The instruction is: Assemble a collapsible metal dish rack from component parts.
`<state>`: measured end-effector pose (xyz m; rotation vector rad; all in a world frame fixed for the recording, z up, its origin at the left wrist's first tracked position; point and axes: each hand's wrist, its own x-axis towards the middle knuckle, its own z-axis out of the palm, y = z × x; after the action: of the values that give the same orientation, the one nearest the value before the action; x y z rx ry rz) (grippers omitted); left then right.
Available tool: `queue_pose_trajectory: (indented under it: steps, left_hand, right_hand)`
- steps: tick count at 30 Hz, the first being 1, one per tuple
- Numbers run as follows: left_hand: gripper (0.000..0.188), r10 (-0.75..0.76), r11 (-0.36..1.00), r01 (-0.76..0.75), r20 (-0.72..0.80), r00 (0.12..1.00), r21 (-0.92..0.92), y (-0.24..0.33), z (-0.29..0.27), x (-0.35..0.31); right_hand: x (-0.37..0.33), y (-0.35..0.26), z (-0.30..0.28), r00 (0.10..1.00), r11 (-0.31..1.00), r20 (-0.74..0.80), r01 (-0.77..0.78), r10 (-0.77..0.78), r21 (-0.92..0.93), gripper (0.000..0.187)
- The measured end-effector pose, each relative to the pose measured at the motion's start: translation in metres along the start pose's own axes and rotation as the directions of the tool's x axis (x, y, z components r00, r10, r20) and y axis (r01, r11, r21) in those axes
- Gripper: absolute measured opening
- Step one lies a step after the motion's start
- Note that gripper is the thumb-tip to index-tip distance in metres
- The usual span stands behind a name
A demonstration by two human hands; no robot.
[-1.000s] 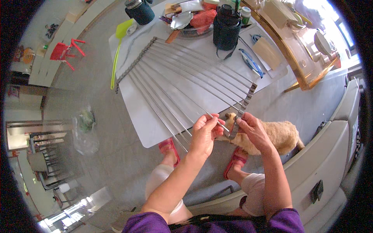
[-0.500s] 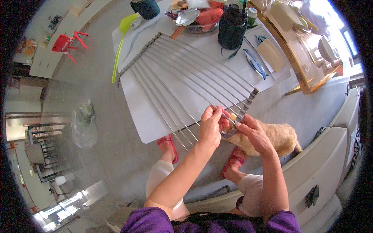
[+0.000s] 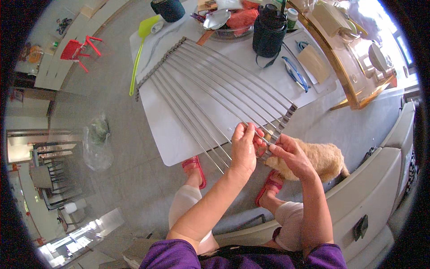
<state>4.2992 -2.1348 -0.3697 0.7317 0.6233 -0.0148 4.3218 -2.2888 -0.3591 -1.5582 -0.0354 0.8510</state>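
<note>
A roll-up drying rack [image 3: 210, 76] of thin metal rods lies fanned out across the white table, its near end reaching past the table edge. Along its far end runs a dark grey strip [image 3: 168, 54] joining the rods. My left hand [image 3: 245, 145] pinches one metal rod close to its near end. Fingers of my right hand [image 3: 293, 154] close on the near grey end strip [image 3: 286, 117], where that rod meets it. Several rods at the left hang loose at their near ends, partly behind my left hand.
On the white table [image 3: 165, 134] are a lime-green fly swatter [image 3: 136, 62], a black-covered bottle [image 3: 269, 38], blue-handled pliers [image 3: 294, 74] and a filled bowl [image 3: 233, 32]. A tan cat [image 3: 322, 159] stands beside my right foot. A pale sofa [image 3: 363, 188] is at the right.
My right thumb and fingers have shifted slightly at the end strip near the rod's tip. My left hand keeps its pinch, nearly in place.
</note>
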Motion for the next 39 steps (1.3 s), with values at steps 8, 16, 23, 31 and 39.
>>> queue_pose_trajectory:
  steps: [8, 16, 23, 31, 39]
  left_hand:
    - [0.012, 0.035, 0.997, -0.030, -0.089, 0.995, 0.065, -0.008, 0.004, 0.001]
    - [0.012, 0.003, 0.999, -0.002, -0.027, 1.000, 0.034, -0.007, 0.003, 0.003]
    - [0.019, -0.048, 0.993, 0.043, 0.051, 0.998, 0.108, 0.000, -0.008, 0.005]
    - [0.018, 0.104, 0.870, -0.017, -0.149, 0.983, 0.493, 0.010, -0.062, -0.015]
    - [0.028, -0.054, 0.794, 0.119, -0.126, 0.991, 0.596, 0.000, -0.057, -0.029]
  right_hand:
    - [0.003, 0.020, 0.016, 0.980, 0.993, -0.172, 0.112, -0.103, 0.042, 0.017]
    - [0.000, 0.008, 0.020, 0.969, 0.997, -0.244, 0.055, -0.040, 0.053, 0.016]
    - [-0.007, -0.008, 0.017, 0.993, 0.999, -0.115, -0.020, 0.015, -0.047, 0.021]
    - [-0.004, -0.001, 0.013, 0.981, 0.984, -0.189, 0.010, -0.043, -0.176, 0.023]
    - [-0.002, 0.001, 0.007, 0.985, 0.963, -0.173, -0.038, -0.009, -0.266, 0.030]
